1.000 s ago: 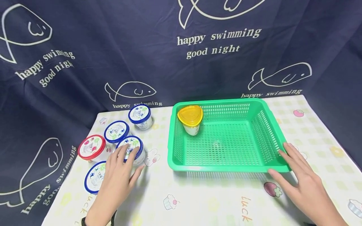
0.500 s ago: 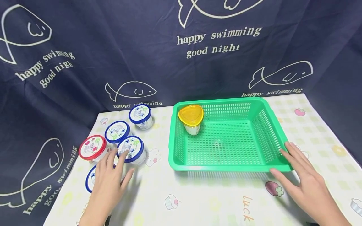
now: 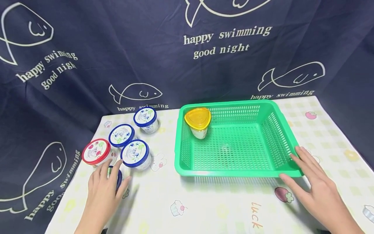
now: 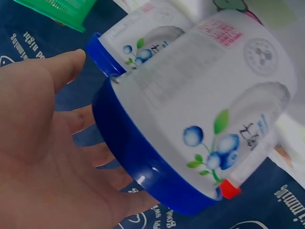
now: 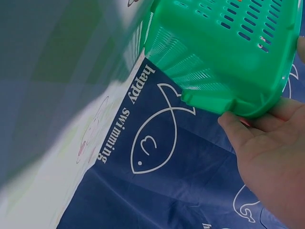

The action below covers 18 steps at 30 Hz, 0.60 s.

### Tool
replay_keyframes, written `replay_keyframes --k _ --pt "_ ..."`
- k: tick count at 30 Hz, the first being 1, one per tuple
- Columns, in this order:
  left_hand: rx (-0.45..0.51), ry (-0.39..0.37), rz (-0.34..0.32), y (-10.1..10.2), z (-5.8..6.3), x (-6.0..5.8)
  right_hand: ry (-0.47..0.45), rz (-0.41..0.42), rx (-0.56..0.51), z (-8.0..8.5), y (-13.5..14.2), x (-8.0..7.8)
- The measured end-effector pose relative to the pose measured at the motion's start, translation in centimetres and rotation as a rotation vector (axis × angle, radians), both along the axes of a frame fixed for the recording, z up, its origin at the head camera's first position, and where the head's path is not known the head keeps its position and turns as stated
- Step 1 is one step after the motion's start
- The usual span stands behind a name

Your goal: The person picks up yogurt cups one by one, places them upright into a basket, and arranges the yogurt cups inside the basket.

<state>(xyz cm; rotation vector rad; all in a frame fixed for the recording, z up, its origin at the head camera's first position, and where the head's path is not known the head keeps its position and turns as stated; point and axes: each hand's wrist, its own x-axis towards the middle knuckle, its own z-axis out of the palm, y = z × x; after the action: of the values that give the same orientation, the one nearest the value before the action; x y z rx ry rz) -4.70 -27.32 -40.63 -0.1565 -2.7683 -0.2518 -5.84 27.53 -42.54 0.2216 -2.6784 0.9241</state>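
My left hand (image 3: 102, 190) is over a blue-lidded tub (image 3: 119, 179) at the lower left, its fingers spread across the lid. In the left wrist view, the thumb and fingers stand apart by this lid (image 4: 138, 155), and blueberries are printed on the white wall. Around it stand a red-lidded tub (image 3: 95, 152) and two blue-lidded tubs, a nearer one (image 3: 135, 154) and a farther one (image 3: 121, 135). My right hand (image 3: 318, 190) rests on the front right corner of a green basket (image 3: 233, 173), fingers fairly straight on the rim, thumb at the front edge.
In the basket's back left corner stands a cup with a yellow lid (image 3: 198, 118). Another blue-lidded tub (image 3: 145, 117) is near the table's back edge. A dark blue curtain (image 3: 228, 71) hangs behind the patterned tablecloth (image 3: 210, 208).
My left hand has moved left and toward me, from the nearer blue-lidded tub to the one at the lower left. My right hand stays on the basket corner.
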Motion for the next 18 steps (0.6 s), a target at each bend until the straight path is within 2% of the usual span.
replay_keyframes --k 18 --pt "0.014 -0.027 0.061 -1.5 -1.0 0.5 0.019 0.004 -0.001 0.1 0.1 0.0"
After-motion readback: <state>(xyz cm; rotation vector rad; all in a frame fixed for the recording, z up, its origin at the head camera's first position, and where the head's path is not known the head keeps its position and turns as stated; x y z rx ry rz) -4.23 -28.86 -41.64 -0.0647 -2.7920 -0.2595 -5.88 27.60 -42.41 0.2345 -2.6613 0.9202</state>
